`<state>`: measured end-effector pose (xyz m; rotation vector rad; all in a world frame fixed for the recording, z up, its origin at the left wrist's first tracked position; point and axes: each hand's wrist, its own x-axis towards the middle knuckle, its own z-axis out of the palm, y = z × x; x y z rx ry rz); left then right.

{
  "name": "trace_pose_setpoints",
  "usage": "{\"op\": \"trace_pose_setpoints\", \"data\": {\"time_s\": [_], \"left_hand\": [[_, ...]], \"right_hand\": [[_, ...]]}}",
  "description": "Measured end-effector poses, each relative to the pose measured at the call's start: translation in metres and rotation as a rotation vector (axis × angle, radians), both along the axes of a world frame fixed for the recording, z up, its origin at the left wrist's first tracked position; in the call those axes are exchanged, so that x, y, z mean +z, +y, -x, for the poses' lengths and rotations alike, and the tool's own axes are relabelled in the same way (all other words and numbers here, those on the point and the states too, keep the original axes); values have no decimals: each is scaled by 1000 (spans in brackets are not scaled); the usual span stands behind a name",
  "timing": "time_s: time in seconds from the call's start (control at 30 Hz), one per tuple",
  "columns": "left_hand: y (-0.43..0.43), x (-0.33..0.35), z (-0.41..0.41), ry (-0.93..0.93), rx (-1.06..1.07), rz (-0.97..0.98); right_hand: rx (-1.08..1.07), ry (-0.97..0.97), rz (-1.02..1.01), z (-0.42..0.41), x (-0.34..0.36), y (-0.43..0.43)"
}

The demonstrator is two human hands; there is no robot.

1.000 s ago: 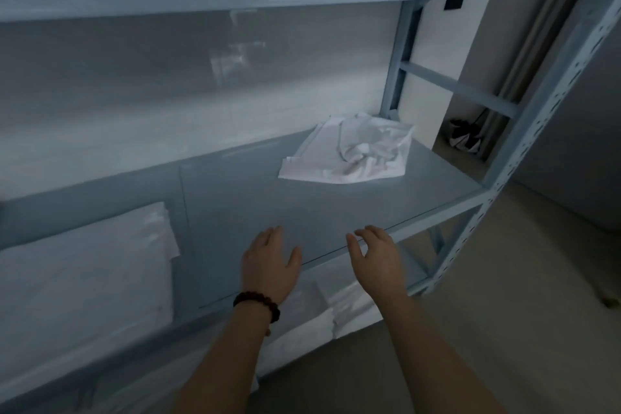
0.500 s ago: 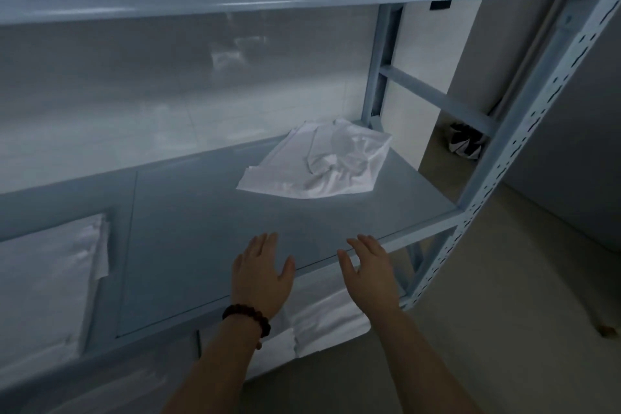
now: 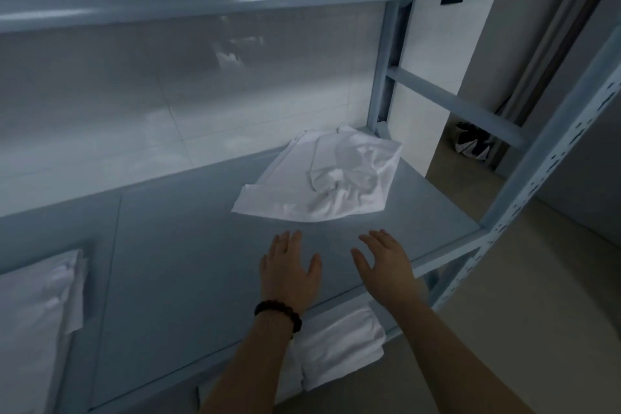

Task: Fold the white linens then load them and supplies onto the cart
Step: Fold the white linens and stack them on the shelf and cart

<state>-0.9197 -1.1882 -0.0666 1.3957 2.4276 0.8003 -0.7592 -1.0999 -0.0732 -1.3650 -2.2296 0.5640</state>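
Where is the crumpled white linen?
In the head view, the crumpled white linen lies at the back right corner of the shelf, beside the rear post.

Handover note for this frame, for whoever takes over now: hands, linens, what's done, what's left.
Left hand and right hand: both open, empty, over the shelf, short of the crumpled linen at its back right.
Folded linen lies at the shelf's left end; a folded pile sits on the shelf below.
To do: fold the crumpled linen, load everything. No cart in view.

Rumpled white linen [image 3: 331,180] on shelf's far right, folded stack [image 3: 339,343] below
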Motion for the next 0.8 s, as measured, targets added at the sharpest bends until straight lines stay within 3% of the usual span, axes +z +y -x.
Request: {"op": "trace_pose_setpoints", "data": {"time_s": [0.33, 0.6, 0.8], "left_hand": [[54, -8, -1, 10, 23, 44], [94, -32, -34, 14, 175, 101], [135, -48, -57, 87, 173, 238]], "right_hand": [[39, -72, 12, 5, -8, 63], [223, -108, 38, -12, -28, 124], [336, -153, -118, -21, -41, 189]]}}
